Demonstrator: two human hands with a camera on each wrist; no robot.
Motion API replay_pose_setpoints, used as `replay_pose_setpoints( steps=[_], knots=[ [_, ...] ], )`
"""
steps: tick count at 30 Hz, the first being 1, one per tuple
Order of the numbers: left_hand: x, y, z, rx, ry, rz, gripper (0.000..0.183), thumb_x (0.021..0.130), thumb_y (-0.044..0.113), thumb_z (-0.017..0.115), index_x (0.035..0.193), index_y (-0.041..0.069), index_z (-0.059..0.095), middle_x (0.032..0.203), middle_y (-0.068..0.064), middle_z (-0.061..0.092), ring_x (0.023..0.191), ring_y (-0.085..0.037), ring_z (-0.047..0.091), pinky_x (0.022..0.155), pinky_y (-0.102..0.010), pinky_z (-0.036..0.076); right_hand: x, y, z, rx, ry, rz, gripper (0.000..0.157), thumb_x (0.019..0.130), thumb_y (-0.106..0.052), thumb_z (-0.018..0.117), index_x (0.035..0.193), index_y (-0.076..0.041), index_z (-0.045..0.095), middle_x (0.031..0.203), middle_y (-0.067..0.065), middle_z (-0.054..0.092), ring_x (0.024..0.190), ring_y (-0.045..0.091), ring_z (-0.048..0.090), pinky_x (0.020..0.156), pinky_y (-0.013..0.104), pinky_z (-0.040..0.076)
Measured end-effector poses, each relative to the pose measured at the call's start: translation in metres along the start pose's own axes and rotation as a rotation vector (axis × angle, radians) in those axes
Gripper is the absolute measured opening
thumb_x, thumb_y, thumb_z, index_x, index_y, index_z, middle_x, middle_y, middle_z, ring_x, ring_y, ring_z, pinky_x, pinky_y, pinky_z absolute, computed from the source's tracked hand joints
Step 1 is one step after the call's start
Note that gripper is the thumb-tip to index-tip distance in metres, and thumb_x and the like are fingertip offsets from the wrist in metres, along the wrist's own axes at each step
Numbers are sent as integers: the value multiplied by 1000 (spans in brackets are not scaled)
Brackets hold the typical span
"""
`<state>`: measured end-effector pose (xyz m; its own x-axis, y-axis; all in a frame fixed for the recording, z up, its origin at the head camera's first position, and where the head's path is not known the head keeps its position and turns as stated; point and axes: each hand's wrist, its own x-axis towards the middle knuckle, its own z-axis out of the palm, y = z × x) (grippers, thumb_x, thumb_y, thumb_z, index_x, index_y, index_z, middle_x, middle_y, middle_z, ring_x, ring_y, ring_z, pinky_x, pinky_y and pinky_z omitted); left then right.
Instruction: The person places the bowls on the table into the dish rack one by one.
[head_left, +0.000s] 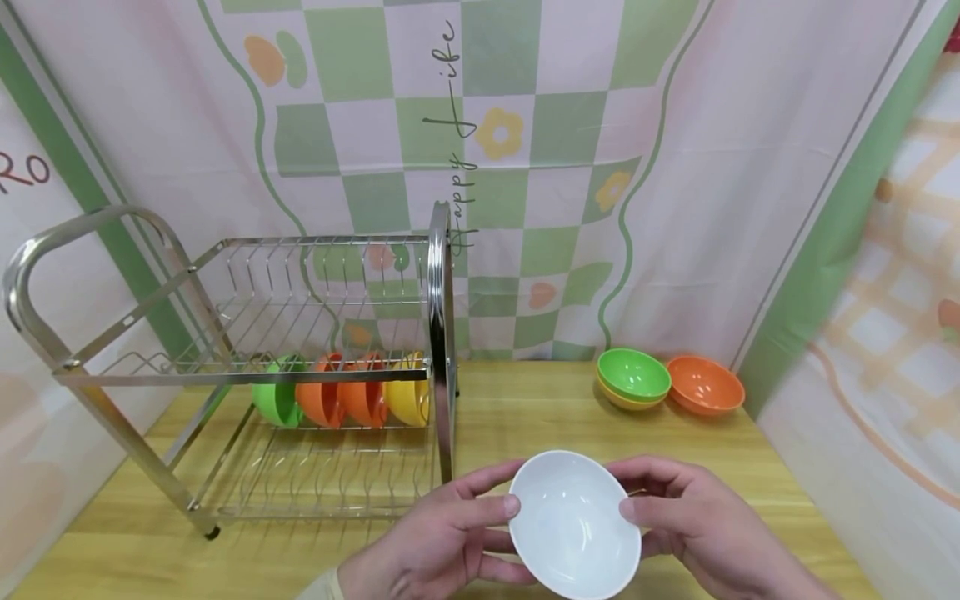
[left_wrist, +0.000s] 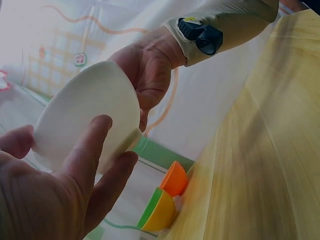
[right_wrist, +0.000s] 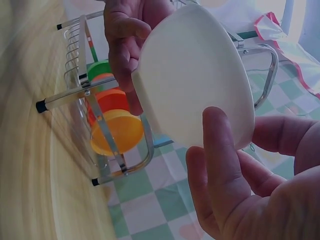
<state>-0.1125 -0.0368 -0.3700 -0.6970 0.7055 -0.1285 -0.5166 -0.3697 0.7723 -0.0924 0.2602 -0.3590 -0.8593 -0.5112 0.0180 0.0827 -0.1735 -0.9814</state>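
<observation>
A white bowl (head_left: 573, 525) is held up over the front of the wooden table, its hollow side tilted toward the head camera. My left hand (head_left: 442, 533) grips its left rim, thumb inside and fingers behind. On the opposite side my right hand (head_left: 697, 521) pinches the rim, its thumb on the edge. The left wrist view shows the outside of the white bowl (left_wrist: 95, 100) with left fingertips against it. In the right wrist view, fingers of my right hand (right_wrist: 235, 185) touch the underside of the white bowl (right_wrist: 195, 75).
A two-tier metal dish rack (head_left: 247, 379) stands at left. Its lower tier holds a green bowl (head_left: 276, 404), two orange bowls (head_left: 318, 404) and a yellow bowl (head_left: 408, 402). At the back right, a green bowl (head_left: 636, 373) sits in a yellow one beside an orange bowl (head_left: 707, 387).
</observation>
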Motion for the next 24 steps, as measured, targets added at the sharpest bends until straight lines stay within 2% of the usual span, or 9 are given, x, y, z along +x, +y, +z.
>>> replay_pose_setpoints(
  steps=[6,14,24],
  knots=[
    [0,1,-2,30,-44,52,58,100,12,61,153,8,39,135,-24,52,103,-35,65,81,-52,56,1,1,0,1,-7,-3,37,99,8,46,130,-5,63,120,13,65,99,28,66,78,55,57],
    [-2,1,-2,92,-58,97,56,102,13,59,154,10,39,131,-25,51,104,-38,64,78,-51,57,0,1,2,16,-26,-13,38,100,9,44,132,-3,60,124,14,64,101,30,65,80,57,56],
    [-3,3,-3,69,-71,90,54,102,12,58,153,9,40,130,-24,52,101,-34,65,79,-50,56,2,2,5,15,-35,-12,37,100,8,44,132,-1,59,124,15,63,102,30,65,80,56,56]
  ],
)
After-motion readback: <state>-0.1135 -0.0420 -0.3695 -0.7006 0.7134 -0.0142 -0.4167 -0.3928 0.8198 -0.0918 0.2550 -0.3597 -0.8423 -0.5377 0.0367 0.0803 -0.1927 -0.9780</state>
